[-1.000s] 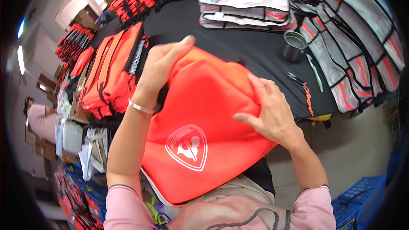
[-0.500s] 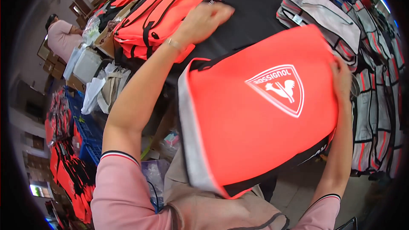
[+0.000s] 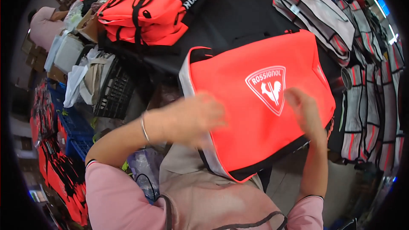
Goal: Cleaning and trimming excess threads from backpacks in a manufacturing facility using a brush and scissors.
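A bright coral-red bag (image 3: 238,132) with black trim and a pale grey side panel lies in front of me, partly on the black table and partly over my lap. Its front bears a white shield emblem with a rooster. My left hand (image 3: 200,115), smeared by motion, is at the bag's left edge; I cannot make out its fingers or whether it touches the cloth. Over the front panel, right of the emblem, is my right hand (image 3: 304,110), slightly blurred, its fingers loosely bent and apart with nothing seen in them.
A stack of red bags (image 3: 157,8) with black straps lies on the black table (image 3: 243,8). Several grey bags (image 3: 315,12) are piled at the right. A black crate (image 3: 115,87) with pale cloth and a blue crate (image 3: 76,132) stand left. Another person (image 3: 46,27) is far left.
My left hand has come back from the red bag stack to the near bag's left edge. My right hand has left the bag's right edge and moved inward. The bag now sits lower and flatter.
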`<action>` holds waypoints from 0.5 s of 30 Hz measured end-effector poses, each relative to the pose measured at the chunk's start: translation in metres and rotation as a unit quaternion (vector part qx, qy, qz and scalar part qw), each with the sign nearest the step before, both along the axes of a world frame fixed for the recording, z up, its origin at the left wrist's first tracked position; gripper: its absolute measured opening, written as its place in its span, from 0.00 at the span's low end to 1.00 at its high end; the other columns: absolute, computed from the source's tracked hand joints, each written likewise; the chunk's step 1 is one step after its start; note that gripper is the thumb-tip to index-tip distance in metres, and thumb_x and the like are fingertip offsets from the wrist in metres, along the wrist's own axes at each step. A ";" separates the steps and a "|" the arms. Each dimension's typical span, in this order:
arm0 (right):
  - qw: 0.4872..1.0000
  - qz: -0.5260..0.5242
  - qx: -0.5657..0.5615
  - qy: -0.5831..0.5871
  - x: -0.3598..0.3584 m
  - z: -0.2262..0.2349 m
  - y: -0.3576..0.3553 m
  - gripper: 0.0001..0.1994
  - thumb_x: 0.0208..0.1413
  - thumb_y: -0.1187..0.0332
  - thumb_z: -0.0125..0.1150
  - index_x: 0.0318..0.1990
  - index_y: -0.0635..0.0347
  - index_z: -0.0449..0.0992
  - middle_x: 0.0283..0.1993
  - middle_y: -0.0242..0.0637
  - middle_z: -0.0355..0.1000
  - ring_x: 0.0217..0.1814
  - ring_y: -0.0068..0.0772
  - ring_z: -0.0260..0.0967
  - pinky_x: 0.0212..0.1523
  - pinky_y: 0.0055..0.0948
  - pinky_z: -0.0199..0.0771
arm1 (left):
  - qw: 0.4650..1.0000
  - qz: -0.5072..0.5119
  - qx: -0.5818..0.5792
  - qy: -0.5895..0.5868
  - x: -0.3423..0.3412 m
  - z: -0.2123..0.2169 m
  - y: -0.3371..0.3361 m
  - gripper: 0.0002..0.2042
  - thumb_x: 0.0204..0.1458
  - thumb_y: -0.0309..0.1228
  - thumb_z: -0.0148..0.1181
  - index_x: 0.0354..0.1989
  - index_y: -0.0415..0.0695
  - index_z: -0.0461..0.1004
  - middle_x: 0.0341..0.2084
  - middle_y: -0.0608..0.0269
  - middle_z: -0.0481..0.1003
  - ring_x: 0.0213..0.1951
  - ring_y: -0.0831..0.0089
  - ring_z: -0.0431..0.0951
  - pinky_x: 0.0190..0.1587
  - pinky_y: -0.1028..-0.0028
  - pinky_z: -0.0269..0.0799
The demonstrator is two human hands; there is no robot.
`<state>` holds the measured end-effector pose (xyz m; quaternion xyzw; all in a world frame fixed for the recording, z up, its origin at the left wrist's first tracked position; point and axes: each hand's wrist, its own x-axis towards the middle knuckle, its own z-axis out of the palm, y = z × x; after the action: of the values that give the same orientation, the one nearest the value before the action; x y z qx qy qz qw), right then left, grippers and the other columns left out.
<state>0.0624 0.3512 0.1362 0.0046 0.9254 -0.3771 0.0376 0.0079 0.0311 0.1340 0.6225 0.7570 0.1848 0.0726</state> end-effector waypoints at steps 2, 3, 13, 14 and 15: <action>0.963 0.216 -0.021 -0.158 0.038 0.011 -0.055 0.15 0.60 0.62 0.57 0.43 0.67 0.74 0.40 0.50 0.76 0.43 0.55 0.74 0.43 0.43 0.75 | 0.992 -0.085 -0.089 0.015 0.041 -0.008 0.006 0.23 0.42 0.48 0.67 0.43 0.47 0.74 0.40 0.62 0.73 0.49 0.65 0.73 0.48 0.65 0.68; 0.921 0.303 0.024 -0.242 0.052 0.008 -0.076 0.17 0.60 0.56 0.57 0.42 0.66 0.74 0.39 0.50 0.76 0.43 0.56 0.74 0.42 0.45 0.74 | 0.979 -0.119 -0.163 0.033 0.051 -0.018 0.009 0.21 0.42 0.48 0.66 0.39 0.46 0.74 0.36 0.64 0.73 0.45 0.67 0.75 0.45 0.67 0.69; 0.979 0.159 -0.022 -0.122 0.148 -0.044 -0.113 0.18 0.47 0.61 0.70 0.31 0.70 0.73 0.29 0.56 0.73 0.36 0.60 0.73 0.37 0.49 0.73 | 0.975 -0.144 -0.158 -0.053 0.052 -0.012 0.030 0.17 0.44 0.45 0.65 0.32 0.44 0.72 0.24 0.61 0.75 0.29 0.57 0.77 0.30 0.61 0.72; 0.979 0.166 -0.041 -0.115 0.148 -0.038 -0.108 0.17 0.46 0.62 0.70 0.32 0.70 0.74 0.29 0.56 0.73 0.36 0.58 0.74 0.37 0.47 0.73 | 0.975 -0.149 -0.158 -0.050 0.051 -0.006 0.033 0.17 0.44 0.45 0.65 0.32 0.44 0.72 0.24 0.61 0.75 0.29 0.57 0.77 0.30 0.61 0.72; 0.978 0.173 -0.058 -0.104 0.147 -0.028 -0.101 0.16 0.45 0.64 0.70 0.33 0.70 0.75 0.29 0.56 0.74 0.35 0.56 0.75 0.37 0.44 0.74 | 0.979 -0.168 -0.080 -0.076 0.051 -0.001 0.036 0.19 0.43 0.46 0.67 0.32 0.43 0.73 0.25 0.60 0.75 0.29 0.56 0.77 0.29 0.60 0.72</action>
<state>0.2090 0.2504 0.1081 -0.1186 0.8797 -0.4157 0.1982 0.0587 0.0673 0.1331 0.7172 0.6460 0.1552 0.2100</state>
